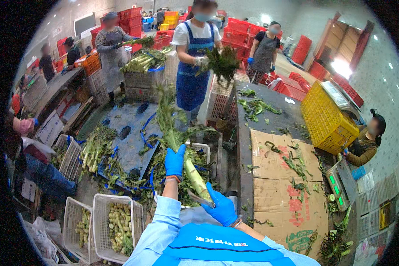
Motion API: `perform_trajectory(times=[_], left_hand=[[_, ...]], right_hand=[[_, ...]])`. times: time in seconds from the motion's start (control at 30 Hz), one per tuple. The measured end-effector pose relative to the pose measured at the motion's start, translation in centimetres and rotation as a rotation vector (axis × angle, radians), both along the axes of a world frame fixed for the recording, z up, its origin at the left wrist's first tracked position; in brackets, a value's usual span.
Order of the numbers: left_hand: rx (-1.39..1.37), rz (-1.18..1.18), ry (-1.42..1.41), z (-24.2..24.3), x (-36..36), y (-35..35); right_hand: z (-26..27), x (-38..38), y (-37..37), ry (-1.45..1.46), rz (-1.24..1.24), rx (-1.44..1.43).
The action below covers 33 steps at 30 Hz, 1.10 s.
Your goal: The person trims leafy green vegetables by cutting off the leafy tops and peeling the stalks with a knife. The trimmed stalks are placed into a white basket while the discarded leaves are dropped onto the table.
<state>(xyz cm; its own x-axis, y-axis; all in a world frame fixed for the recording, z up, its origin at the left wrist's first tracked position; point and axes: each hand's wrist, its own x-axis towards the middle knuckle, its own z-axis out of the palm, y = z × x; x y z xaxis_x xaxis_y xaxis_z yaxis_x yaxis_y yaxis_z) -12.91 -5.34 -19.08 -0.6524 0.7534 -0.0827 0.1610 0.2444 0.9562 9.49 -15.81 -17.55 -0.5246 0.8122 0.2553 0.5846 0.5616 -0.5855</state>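
My left hand (175,162), in a blue glove, grips a celtuce (196,176) just below its leafy top. The pale stem slants down toward my body, and the leaves point away from me. In my blue-gloved right hand (221,206) is a knife, with its blade (199,199) lying across the stem's lower end. The handle is hidden by my fingers. Beneath the celtuce, a heap of green leaves (189,163) fills a pale crate whose rim (201,146) shows behind it.
A cardboard sheet (269,199) with leaf scraps covers part of the dark table (244,179) to my right, near a digital scale (339,186). White crates (98,229) of cut stem pieces stand at lower left. Bundled celtuces (94,149) lie by a blue pallet (119,119). Co-workers stand around.
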Motion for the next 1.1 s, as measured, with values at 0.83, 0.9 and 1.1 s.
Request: perform_trajectory(times=[0.83, 0.9, 1.1], left_hand=[[0.417, 0.075, -0.722, -0.2, 0.1, 0.4], [0.400, 0.126, -0.704, -0.6, -0.3, 0.2], [0.569, 0.093, -0.868, -3.6, -1.9, 1.1]], right_hand=[[0.2, 0.8, -0.9, 0.377, 0.063, -0.348], [0.3, 1.1, -1.1, 0.379, 0.045, -0.503], [2.6, 0.5, -1.2, 0.578, 0.033, -0.943]])
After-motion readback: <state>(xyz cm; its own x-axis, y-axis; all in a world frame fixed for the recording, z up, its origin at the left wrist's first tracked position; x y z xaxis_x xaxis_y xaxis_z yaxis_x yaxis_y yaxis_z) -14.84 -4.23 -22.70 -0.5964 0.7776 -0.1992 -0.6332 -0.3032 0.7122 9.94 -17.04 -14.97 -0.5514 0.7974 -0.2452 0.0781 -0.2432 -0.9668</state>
